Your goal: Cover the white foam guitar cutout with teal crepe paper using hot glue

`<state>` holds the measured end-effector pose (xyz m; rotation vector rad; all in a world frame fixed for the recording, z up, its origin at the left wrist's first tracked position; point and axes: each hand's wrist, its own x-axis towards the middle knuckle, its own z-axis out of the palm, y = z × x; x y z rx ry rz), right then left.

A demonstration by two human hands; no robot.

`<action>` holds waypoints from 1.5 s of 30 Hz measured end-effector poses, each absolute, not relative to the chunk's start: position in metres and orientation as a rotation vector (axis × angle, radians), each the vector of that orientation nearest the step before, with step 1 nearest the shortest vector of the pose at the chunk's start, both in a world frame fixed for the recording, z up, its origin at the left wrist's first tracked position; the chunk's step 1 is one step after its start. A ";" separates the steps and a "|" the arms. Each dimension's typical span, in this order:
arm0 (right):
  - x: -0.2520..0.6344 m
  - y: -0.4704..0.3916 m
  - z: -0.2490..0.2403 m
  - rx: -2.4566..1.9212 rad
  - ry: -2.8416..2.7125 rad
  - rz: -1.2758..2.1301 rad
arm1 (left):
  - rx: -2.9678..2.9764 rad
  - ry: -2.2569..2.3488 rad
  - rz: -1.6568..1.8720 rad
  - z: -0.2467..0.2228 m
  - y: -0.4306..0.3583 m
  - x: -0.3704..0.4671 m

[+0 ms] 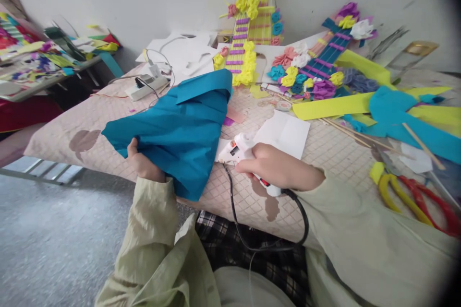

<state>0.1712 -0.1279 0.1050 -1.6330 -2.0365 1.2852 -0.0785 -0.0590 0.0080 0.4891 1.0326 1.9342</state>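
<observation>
A large folded sheet of blue crepe paper point(180, 139) slants over the front of the table. My left hand point(144, 160) pinches its lower left edge, thumb on top, the other fingers hidden beneath. In my right hand point(268, 165) is a white hot glue gun point(239, 148), its nozzle pointing left, close to the blue paper's right edge. From the glue gun a black cord point(232, 206) loops down over the table's front edge toward my lap. White paper point(284, 129) lies just behind my right hand.
Paper-flower-decorated guitar shapes point(241, 53) lean at the wall, another point(320, 67) to their right. A white power strip point(147, 87) sits back left. Yellow-handled scissors point(399, 194), red-handled scissors point(428, 201), thin sticks point(355, 134) and yellow paper strips point(331, 107) lie at right.
</observation>
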 end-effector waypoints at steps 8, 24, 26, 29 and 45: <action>0.162 -0.119 0.100 -1.653 -2.087 1.209 | 0.424 1.002 1.992 0.007 -0.057 -0.080; 0.163 -0.120 0.101 -1.752 -2.097 1.172 | 0.385 1.016 2.030 0.006 -0.058 -0.080; 0.165 -0.122 0.102 -1.776 -2.093 1.169 | 0.393 1.007 2.042 0.004 -0.056 -0.081; 0.169 -0.125 0.102 -1.773 -2.099 1.186 | 0.415 0.983 2.057 0.001 -0.054 -0.082; 0.202 -0.141 0.098 -1.767 -2.036 1.281 | 0.492 0.950 2.016 0.009 -0.061 -0.075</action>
